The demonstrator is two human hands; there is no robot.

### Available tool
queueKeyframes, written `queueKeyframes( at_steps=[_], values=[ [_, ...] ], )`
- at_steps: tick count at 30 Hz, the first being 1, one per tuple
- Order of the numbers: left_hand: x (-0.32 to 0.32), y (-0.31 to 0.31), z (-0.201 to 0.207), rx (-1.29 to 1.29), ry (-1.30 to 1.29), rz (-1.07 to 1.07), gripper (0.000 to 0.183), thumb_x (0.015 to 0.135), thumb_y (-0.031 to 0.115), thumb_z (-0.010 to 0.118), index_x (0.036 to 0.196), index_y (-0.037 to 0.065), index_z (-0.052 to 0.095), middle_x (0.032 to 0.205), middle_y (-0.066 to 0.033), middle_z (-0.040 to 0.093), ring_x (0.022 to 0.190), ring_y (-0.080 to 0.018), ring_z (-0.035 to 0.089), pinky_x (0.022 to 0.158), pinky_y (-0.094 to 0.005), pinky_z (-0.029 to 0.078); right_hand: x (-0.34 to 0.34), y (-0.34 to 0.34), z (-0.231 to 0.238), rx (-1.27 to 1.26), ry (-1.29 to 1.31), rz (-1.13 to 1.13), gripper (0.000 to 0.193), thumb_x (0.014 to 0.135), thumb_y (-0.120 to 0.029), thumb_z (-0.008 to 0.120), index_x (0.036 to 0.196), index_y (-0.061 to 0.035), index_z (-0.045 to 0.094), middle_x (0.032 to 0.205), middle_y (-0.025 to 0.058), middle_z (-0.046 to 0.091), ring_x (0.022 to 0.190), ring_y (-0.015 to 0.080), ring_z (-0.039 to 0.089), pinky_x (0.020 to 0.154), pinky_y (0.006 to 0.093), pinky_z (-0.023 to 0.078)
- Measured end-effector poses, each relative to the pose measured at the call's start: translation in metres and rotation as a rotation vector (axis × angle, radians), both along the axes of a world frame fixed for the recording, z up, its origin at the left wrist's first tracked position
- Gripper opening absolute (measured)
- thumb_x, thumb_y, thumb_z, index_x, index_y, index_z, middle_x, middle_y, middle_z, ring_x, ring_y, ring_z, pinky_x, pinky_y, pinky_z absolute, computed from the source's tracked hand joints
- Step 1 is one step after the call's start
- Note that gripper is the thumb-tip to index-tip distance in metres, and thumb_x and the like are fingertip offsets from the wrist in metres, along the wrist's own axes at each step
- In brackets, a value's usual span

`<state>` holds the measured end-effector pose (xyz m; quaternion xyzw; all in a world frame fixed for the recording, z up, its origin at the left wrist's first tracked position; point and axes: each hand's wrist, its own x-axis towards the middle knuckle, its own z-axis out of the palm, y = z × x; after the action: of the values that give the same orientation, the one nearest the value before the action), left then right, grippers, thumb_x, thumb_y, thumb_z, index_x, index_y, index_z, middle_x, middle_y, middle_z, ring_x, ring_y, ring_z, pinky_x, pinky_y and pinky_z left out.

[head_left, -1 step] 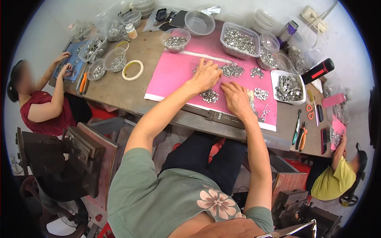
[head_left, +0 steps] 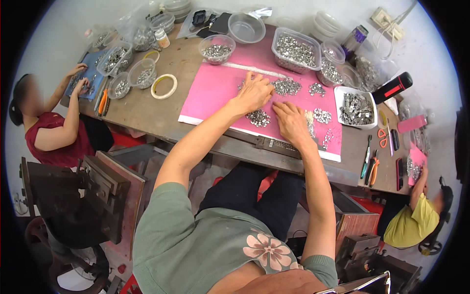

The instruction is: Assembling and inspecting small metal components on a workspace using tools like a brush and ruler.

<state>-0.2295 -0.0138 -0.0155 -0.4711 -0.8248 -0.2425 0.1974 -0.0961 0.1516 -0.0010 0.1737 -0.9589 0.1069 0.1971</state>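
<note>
1. Left hand [head_left: 254,93] flat, fingers spread, on pink mat [head_left: 215,98], touching small metal parts [head_left: 258,117].
2. Right hand [head_left: 292,122] palm down, fingers loosely extended, just right of that pile; grip unclear.

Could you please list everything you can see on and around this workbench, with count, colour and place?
pink mat: one, pink, middle of the bench
small metal parts: several loose heaps, silver, on the mat by both hands
rectangular tub: one, clear, full of parts, far edge of the mat
round bowl: one, clear, with parts, left of the tub
white tray: one, white, with parts, right of the mat
tape roll: one, pale ring, left of the mat
scissors: one, orange handles, right end
co-workers: two, one in red at left, one in yellow-green at lower right
left hand: flat on the mat, at the parts
right hand: flat on the mat, beside a heap
</note>
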Motion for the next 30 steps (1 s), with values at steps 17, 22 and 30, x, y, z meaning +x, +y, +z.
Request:
queueKeyframes(
  at_steps=[17, 22, 30],
  values=[
    [0.053, -0.045, 0.011, 0.307, -0.1, 0.231, 0.015, 0.089, 0.019, 0.069, 0.102, 0.018, 0.075, 0.09, -0.0029, 0.063, 0.096, -0.0223, 0.058, 0.098, -0.0496, 0.033, 0.111, 0.02, -0.005, -0.649, 0.292, -0.446, 0.018, 0.098, 0.002, 0.057, 0.111, 0.001, 0.07, 0.101, 0.0114, 0.07, 0.094, 0.0208, 0.066, 0.087, 0.0321, 0.05],
    [0.027, -0.106, 0.011, 0.43, -0.181, 0.533, 0.026, 0.095, 0.017, 0.063, 0.119, 0.019, 0.074, 0.085, -0.0067, 0.066, 0.084, -0.0264, 0.06, 0.094, -0.0487, 0.034, 0.126, 0.02, -0.029, -0.804, 0.319, -0.537, 0.018, 0.102, -0.005, 0.056, 0.112, 0.0038, 0.069, 0.104, 0.0114, 0.07, 0.098, 0.0199, 0.066, 0.091, 0.0322, 0.051],
    [-0.032, -0.114, 0.0, 0.229, -0.247, 0.732, 0.074, 0.083, 0.002, 0.054, 0.153, 0.021, 0.039, 0.08, -0.0115, 0.068, 0.08, -0.033, 0.065, 0.092, -0.0542, 0.036, 0.126, 0.024, -0.037, -0.897, 0.309, -0.533, 0.017, 0.101, -0.002, 0.055, 0.11, 0.0052, 0.068, 0.103, 0.0117, 0.068, 0.093, 0.0204, 0.065, 0.084, 0.0329, 0.052]
  ],
)
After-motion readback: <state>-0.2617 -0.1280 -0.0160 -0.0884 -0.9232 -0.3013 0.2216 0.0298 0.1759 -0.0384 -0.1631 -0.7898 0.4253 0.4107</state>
